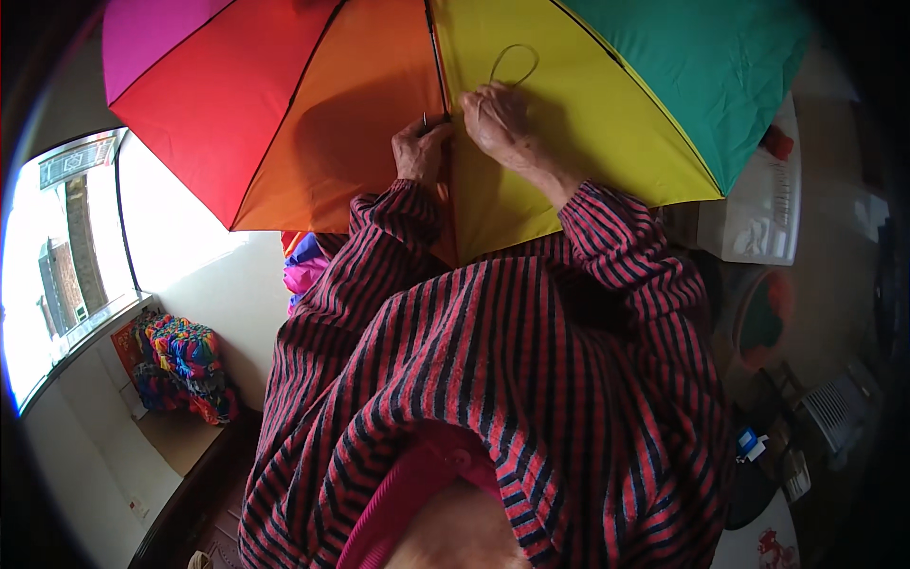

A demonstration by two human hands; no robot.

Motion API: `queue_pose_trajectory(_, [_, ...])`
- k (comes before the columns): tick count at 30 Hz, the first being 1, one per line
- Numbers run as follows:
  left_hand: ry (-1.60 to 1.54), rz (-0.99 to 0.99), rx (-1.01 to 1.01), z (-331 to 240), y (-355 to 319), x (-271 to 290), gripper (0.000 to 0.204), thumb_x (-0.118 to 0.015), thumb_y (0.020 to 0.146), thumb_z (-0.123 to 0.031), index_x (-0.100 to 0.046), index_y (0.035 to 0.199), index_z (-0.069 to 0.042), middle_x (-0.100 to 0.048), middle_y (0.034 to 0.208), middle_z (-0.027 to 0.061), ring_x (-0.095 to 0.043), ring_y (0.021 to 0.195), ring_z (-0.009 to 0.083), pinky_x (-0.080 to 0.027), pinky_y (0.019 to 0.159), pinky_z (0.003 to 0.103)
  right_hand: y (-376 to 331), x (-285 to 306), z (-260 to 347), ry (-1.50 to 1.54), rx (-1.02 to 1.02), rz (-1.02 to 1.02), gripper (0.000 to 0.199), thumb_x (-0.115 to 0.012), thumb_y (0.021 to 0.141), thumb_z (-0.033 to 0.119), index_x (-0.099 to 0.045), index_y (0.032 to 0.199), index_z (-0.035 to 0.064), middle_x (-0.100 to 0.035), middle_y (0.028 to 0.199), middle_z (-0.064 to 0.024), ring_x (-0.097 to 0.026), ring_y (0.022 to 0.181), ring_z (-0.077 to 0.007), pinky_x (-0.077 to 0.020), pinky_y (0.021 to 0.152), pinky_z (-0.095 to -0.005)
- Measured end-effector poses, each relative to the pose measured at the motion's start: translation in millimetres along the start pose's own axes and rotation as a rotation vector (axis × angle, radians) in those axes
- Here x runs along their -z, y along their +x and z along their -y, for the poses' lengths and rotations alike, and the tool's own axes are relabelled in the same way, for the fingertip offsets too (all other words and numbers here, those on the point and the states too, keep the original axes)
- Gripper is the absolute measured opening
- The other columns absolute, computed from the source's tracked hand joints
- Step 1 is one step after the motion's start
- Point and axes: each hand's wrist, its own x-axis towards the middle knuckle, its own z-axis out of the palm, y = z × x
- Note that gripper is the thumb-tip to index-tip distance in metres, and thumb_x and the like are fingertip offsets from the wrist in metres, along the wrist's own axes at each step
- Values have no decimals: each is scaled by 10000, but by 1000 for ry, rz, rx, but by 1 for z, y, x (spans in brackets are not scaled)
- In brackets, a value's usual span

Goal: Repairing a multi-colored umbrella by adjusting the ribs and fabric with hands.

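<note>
An open umbrella (559, 142) with pink, red, orange, yellow and green panels spreads in front of me, its inner side and thin ribs facing me. My left hand (418, 150) pinches the umbrella at the rib (437, 59) between the orange and yellow panels. A short, thin, needle-like piece sticks up by its fingertips. Just right of that rib, my right hand (497, 121) is closed in a pinch over the yellow panel. From its fingers a thin dark thread (536, 59) rises in a loop. The fingertips hide the end of the thread.
A bright window (71, 247) is at the left, with a bundle of multicoloured cloth or yarn (185, 365) below it. More colourful fabric (305, 266) shows under the umbrella's edge. At the right stand a white container (758, 223) and a round reddish-green thing (764, 318).
</note>
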Motion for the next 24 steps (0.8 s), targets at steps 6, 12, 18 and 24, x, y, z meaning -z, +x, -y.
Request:
queue_pose_trajectory(6, [-4, -4, 9, -6, -3, -5, 211, -651, 749, -98, -691, 927, 8, -667, 775, 51, -591, 674, 115, -473, 614, 247, -3, 6, -1, 171, 33, 201, 178, -504, 817, 92, -565, 658, 40, -557, 583, -161, -577, 603, -347, -455, 587, -446])
queue_pose_trajectory(12, [-164, -46, 14, -5, -6, -7, 179, -600, 762, -30, -616, 938, 1, -627, 762, 55, -572, 633, 135, -483, 607, 260, -4, -3, -4, 193, 42, 163, 134, -528, 807, 140, -615, 841, 43, -632, 816, -180, -628, 747, -308, -492, 635, -410])
queue_pose_trajectory(18, [-291, -71, -16, 8, 6, -14, 131, -540, 799, 9, -479, 909, -30, -570, 774, 67, -559, 650, 157, -500, 589, 297, -9, -55, 7, 216, 265, -420, 241, -525, 826, 156, -606, 1031, 59, -622, 988, -153, -621, 874, -278, -498, 661, -377])
queue_pose_trajectory(24, [-505, -152, 18, -11, -12, -14, 99, -583, 865, -67, -542, 954, -49, -611, 803, 69, -621, 724, 183, -521, 589, 305, 28, 7, 50, -2, 52, 411, 176, -546, 817, 170, -649, 930, 83, -652, 927, -110, -637, 846, -289, -506, 645, -379])
